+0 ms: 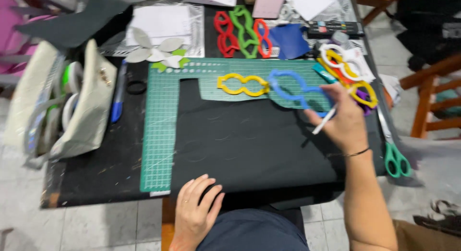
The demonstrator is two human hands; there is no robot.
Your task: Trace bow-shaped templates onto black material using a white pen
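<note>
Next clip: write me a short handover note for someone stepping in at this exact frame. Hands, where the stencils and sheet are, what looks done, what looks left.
Left hand: flat and open on the near edge of the black sheet, holding nothing.
Right hand: grips a white pencil and touches the blue stencil at the sheet's far right.
The yellow stencil lies left of the blue one on the green cutting mat. Green-handled scissors lie at the table's right edge.
Done: sheet spread over the mat; faint curved marks seem to show on it, though blur makes this uncertain.
Left: nothing appears cut yet.

Dark-topped work table (96,179) carries green gridded cutting mat (161,135), black sheet of paper (249,145), cream fabric pouch (81,107), blue pen (117,95), green-handled scissors (396,157).
</note>
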